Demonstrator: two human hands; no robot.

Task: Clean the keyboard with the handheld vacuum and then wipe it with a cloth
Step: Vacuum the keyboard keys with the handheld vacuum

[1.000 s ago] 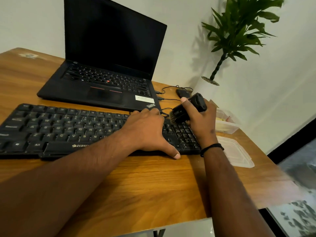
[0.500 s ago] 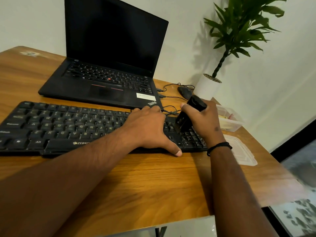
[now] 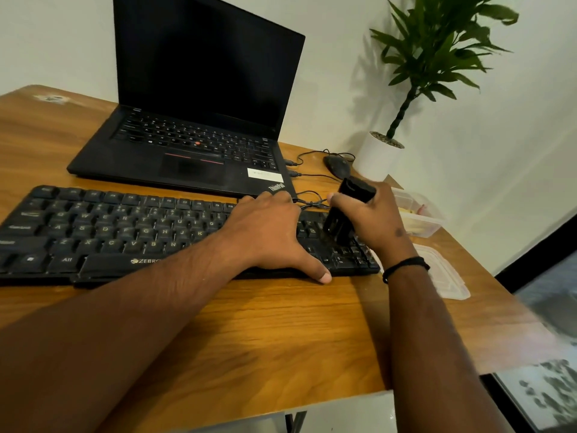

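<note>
The handheld vacuum (image 3: 346, 214) is gripped in the right hand (image 3: 373, 218), nozzle pressed onto the keyboard's (image 3: 125, 232) right end. The left hand (image 3: 268, 235) is laid flat, fingers spread, on the keyboard beside it.

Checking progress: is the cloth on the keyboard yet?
No: the right hand holds the handheld vacuum on the keyboard; no cloth shows.

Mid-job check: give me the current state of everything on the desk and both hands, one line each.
Left hand: flat on the keyboard, holding it down.
Right hand: gripping the handheld vacuum.
Handheld vacuum: tilted, nozzle down on the right-end keys.
Keyboard: flat on the desk.
Laptop: lid open, screen dark.
Mouse: idle beside the plant pot.
Plastic container: open.
Container lid: off, lying on the desk.
</note>
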